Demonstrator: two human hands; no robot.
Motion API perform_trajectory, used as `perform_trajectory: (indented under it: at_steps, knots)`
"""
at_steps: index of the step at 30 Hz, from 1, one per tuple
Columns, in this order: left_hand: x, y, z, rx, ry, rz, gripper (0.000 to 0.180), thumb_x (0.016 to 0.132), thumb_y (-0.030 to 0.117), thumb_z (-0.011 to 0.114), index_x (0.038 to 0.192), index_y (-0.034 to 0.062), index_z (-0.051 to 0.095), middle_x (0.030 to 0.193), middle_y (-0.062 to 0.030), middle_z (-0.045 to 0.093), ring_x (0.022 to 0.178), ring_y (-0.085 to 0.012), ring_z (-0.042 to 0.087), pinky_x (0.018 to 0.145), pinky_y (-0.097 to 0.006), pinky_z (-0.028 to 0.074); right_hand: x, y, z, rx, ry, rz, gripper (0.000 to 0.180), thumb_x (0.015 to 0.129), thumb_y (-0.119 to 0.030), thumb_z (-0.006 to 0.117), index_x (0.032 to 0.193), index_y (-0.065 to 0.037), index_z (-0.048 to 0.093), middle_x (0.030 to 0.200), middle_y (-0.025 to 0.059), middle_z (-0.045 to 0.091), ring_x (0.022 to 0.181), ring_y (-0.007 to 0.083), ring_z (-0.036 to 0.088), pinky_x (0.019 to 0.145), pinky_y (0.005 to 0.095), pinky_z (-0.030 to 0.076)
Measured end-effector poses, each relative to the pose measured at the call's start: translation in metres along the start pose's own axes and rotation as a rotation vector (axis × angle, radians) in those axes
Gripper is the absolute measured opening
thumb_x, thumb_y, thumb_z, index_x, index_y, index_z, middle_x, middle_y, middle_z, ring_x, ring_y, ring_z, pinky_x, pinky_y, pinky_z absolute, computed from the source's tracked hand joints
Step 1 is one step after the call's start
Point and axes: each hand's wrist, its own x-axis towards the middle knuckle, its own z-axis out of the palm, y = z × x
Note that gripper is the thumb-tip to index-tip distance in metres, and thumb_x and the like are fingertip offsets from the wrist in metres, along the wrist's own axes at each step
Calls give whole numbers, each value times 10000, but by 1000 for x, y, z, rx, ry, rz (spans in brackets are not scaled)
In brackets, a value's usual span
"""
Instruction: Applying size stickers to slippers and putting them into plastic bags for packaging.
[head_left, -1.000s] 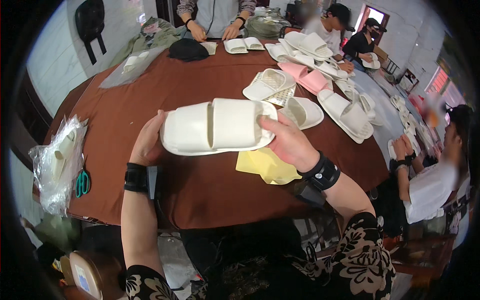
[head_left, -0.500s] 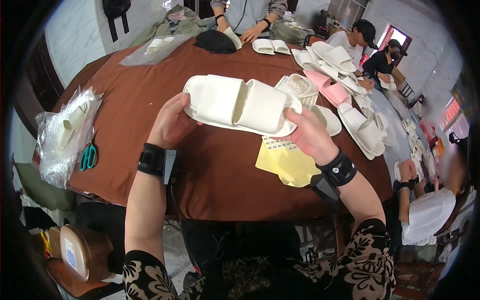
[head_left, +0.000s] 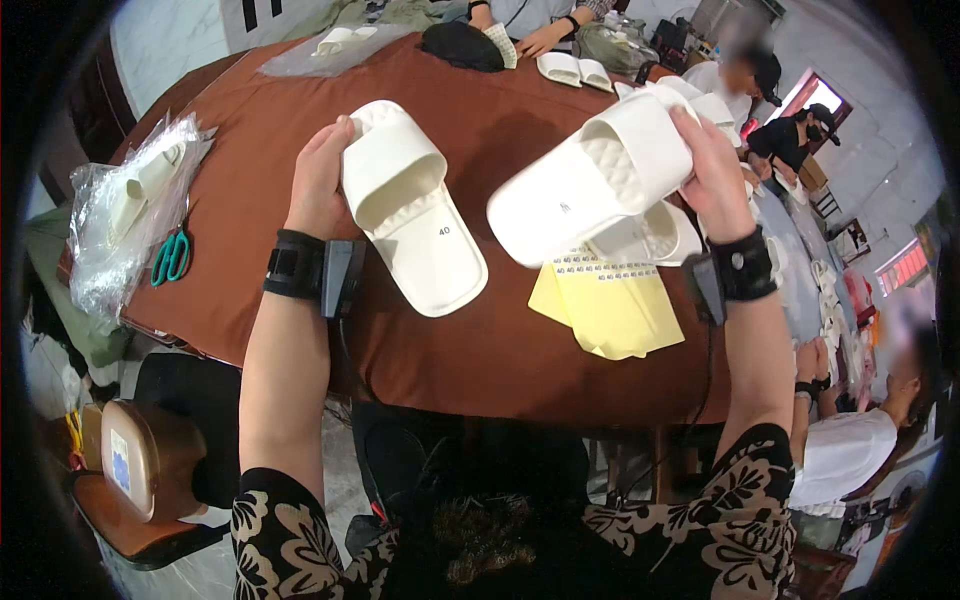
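My left hand (head_left: pixel 318 175) grips one white slide slipper (head_left: pixel 410 210) by its strap end, footbed up, over the brown table (head_left: pixel 260 130). My right hand (head_left: pixel 712 160) holds a second white slipper (head_left: pixel 590 180) by its strap, raised and tilted, heel pointing down and left. The two slippers are apart, with a gap between them. Below the right slipper lie yellow sticker sheets (head_left: pixel 610 305) and another white slipper (head_left: pixel 645 238) on the table. Both wrists wear black bands.
A clear plastic bag with slippers (head_left: pixel 130 215) and green-handled scissors (head_left: pixel 172 257) lie at the left edge. More white and pink slippers sit at the far side (head_left: pixel 575 68). Other people sit around the table's back and right (head_left: pixel 860 470). A brown stool (head_left: pixel 145 470) stands lower left.
The two slippers, held together as a pair before, are now pulled apart, one in each hand. The right one has risen and turned toward the right.
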Motion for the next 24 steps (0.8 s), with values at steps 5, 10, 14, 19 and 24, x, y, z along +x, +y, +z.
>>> perform_trajectory:
  at_steps: [5, 10, 14, 19, 24]
  knots:
    - [-5, -8, 11, 15, 6, -100, 180, 938, 184, 607, 1008, 18, 610, 884, -58, 648, 759, -149, 631, 670, -305, 545, 38, 20, 44, -274, -279, 26, 370, 881, -257, 661, 1098, 41, 620, 969, 73, 670, 843, 119, 638, 728, 252, 506]
    - [-16, -15, 27, 36, -15, -144, 197, 953, 193, 583, 1007, 4, 603, 864, -53, 648, 722, -138, 621, 636, -297, 537, 65, 56, 86, -333, -343, 2, 353, 861, -260, 674, 1041, 43, 645, 905, 66, 672, 833, 114, 625, 725, 246, 493]
    - [-13, -21, 26, 140, -22, -151, 235, 965, 203, 554, 1027, -18, 602, 866, -69, 647, 725, -142, 619, 636, -296, 522, 67, 77, 104, -603, -217, -334, 340, 847, -230, 662, 1064, 32, 638, 944, 106, 687, 885, 169, 629, 781, 298, 500]
    - [5, -42, -2, 484, 70, 25, 272, 937, 203, 561, 1118, 5, 604, 1004, -94, 646, 924, -218, 604, 810, -368, 489, 34, 83, 109, -542, -324, -272, 272, 844, -144, 642, 1057, 25, 633, 938, 111, 685, 850, 172, 640, 774, 306, 509]
    - [0, -45, 4, 1256, 121, 517, 254, 879, 198, 605, 1121, 124, 633, 1176, -92, 600, 1104, -326, 516, 940, -462, 402, -20, 91, 96, -607, -482, -78, 222, 884, -81, 604, 1085, 14, 598, 963, 27, 624, 872, 83, 575, 766, 241, 491]
